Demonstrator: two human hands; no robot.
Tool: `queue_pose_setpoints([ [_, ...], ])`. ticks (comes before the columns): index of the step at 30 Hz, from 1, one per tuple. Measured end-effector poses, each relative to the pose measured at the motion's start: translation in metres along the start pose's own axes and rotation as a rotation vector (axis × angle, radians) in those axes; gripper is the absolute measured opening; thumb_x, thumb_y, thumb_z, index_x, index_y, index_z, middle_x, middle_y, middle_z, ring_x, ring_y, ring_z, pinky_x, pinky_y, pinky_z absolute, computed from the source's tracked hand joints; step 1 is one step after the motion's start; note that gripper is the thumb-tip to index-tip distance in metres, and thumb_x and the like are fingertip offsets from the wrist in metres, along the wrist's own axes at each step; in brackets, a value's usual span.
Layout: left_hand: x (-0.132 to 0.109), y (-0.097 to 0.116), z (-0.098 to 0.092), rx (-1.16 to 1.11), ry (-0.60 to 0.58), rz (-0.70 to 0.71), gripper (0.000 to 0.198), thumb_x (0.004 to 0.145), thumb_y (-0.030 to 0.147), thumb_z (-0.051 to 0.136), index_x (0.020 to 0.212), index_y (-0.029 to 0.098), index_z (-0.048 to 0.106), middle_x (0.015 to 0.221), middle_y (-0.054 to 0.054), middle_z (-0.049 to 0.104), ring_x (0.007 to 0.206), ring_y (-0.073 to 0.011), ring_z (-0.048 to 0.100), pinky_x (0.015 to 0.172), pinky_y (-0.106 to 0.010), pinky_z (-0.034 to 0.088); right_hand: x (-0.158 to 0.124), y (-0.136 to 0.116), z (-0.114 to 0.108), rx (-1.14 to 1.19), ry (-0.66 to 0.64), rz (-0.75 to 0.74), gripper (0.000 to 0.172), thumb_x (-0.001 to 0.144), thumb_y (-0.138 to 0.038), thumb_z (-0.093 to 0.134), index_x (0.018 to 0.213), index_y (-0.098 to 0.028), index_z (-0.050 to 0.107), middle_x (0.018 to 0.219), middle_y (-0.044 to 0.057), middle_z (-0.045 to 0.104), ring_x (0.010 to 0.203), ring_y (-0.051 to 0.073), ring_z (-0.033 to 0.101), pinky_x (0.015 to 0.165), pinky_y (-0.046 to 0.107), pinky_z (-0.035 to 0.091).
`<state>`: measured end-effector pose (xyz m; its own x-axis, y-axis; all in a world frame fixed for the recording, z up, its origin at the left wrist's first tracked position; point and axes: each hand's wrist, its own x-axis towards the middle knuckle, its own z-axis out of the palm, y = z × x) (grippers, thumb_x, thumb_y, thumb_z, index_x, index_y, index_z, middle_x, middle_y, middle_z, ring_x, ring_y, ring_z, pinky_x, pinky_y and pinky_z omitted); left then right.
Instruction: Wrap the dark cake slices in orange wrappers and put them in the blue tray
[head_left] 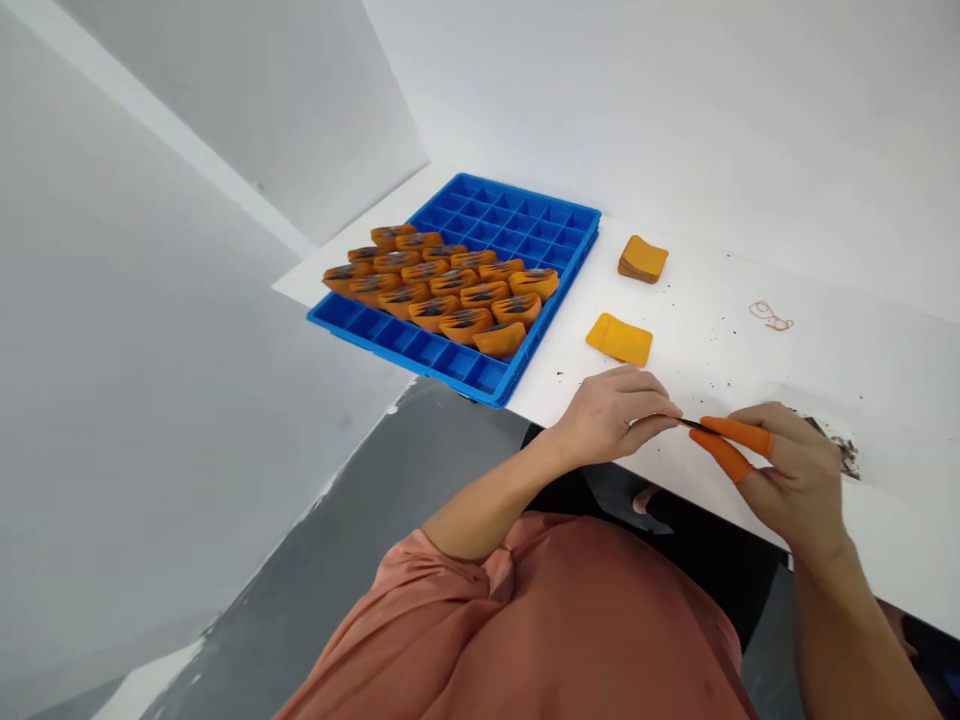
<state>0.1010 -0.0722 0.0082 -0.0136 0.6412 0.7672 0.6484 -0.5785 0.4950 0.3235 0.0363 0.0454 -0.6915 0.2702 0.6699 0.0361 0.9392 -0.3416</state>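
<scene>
in the right half of the frame, just over the near edge of the tabletop (712, 300), you have a thin dark piece (697, 426) edge-on between your two hands. it should handle as something very light, and since it spans the gap without sagging, probably a little springy (edge-on like this, you can't tell its full shape). it may crease or tear, so take hold by the ends with a flat, gentle pinch. your left hand (616, 415) has thumb and fingertips pressed together on its left end; your right hand (795, 475) seems to nip the other end between thumb and forefinger, both in orange covers (739, 434). so the piece lies right at your fingertips, below and right of the yellow squares (619, 340).
</scene>
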Motion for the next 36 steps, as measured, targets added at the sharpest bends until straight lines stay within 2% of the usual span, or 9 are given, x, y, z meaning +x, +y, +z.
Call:
queue_pose_setpoints([
  [7,-0.027,0.02,-0.043,0.215,-0.063,-0.043,0.022,0.111,0.033,0.063,0.099,0.023,0.078,0.093,-0.006,0.082,0.081,-0.0172,0.073,0.073,-0.03,0.057,0.015,-0.034,0.019,-0.075,-0.111,-0.094,0.019,0.099,-0.013,0.075,0.114,-0.023,0.08,0.091,0.006,0.076,0.075,0.021,0.068,0.063,0.036,0.054],
  [11,-0.036,0.027,-0.056,0.234,-0.084,-0.096,0.025,0.112,0.034,0.058,0.098,0.023,0.076,0.095,-0.007,0.082,0.083,-0.0182,0.073,0.075,-0.032,0.057,0.018,-0.047,0.03,-0.055,-0.123,-0.085,0.02,0.1,-0.012,0.073,0.114,-0.024,0.081,0.09,0.005,0.077,0.075,0.02,0.069,0.062,0.035,0.054],
  [15,-0.041,0.032,-0.065,0.247,-0.168,-0.116,0.026,0.113,0.035,0.057,0.101,0.023,0.076,0.098,-0.006,0.082,0.088,-0.0179,0.073,0.08,-0.031,0.057,0.019,-0.056,0.041,-0.062,-0.118,-0.115,0.019,0.097,-0.007,0.077,0.11,-0.02,0.08,0.091,0.005,0.077,0.074,0.02,0.068,0.063,0.035,0.054],
  [17,-0.044,0.033,-0.076,0.297,-0.191,-0.127,0.027,0.114,0.033,0.055,0.1,0.023,0.076,0.098,-0.006,0.081,0.089,-0.0182,0.072,0.08,-0.031,0.056,0.019,-0.059,0.043,-0.072,-0.12,-0.111,0.016,0.097,-0.009,0.079,0.109,-0.019,0.079,0.093,0.006,0.077,0.077,0.021,0.07,0.064,0.036,0.055],
  [20,-0.046,0.029,-0.109,0.475,-0.145,-0.203,0.029,0.114,0.031,0.052,0.1,0.023,0.076,0.098,-0.007,0.08,0.092,-0.0205,0.071,0.08,-0.033,0.054,0.016,-0.06,0.038,-0.083,-0.098,-0.08,0.014,0.099,-0.016,0.081,0.112,-0.02,0.078,0.095,0.007,0.076,0.08,0.022,0.071,0.068,0.037,0.056],
  [23,-0.043,0.018,-0.15,0.721,-0.054,-0.357,0.03,0.112,0.034,0.054,0.097,0.023,0.077,0.099,-0.01,0.08,0.092,-0.0244,0.069,0.078,-0.037,0.051,0.011,-0.057,0.03,-0.088,-0.064,-0.051,0.015,0.1,-0.017,0.082,0.113,-0.022,0.078,0.096,0.006,0.075,0.08,0.02,0.071,0.069,0.036,0.057],
  [26,-0.036,0.002,-0.175,0.86,-0.071,-0.473,0.029,0.109,0.032,0.055,0.096,0.022,0.079,0.101,-0.012,0.079,0.094,-0.0281,0.07,0.076,-0.039,0.049,0.004,-0.053,0.024,-0.094,-0.048,-0.019,0.016,0.099,-0.016,0.082,0.112,-0.026,0.079,0.095,0.004,0.075,0.079,0.02,0.071,0.067,0.035,0.057],
  [31,-0.027,-0.018,-0.169,0.928,-0.207,-0.57,0.028,0.105,0.026,0.054,0.098,0.021,0.081,0.105,-0.013,0.079,0.095,-0.0306,0.072,0.071,-0.039,0.047,-0.011,-0.046,0.015,-0.104,-0.033,0.019,0.02,0.099,-0.015,0.082,0.113,-0.029,0.08,0.094,0.003,0.075,0.076,0.02,0.071,0.064,0.036,0.056],
  [36,-0.028,-0.02,-0.172,0.958,-0.286,-0.604,0.027,0.103,0.025,0.055,0.1,0.02,0.081,0.105,-0.015,0.079,0.1,-0.0334,0.073,0.073,-0.041,0.05,-0.03,-0.035,0.001,-0.071,-0.034,0.099,0.03,0.096,-0.014,0.084,0.119,-0.033,0.082,0.098,0.003,0.077,0.079,0.023,0.072,0.066,0.039,0.058],
])
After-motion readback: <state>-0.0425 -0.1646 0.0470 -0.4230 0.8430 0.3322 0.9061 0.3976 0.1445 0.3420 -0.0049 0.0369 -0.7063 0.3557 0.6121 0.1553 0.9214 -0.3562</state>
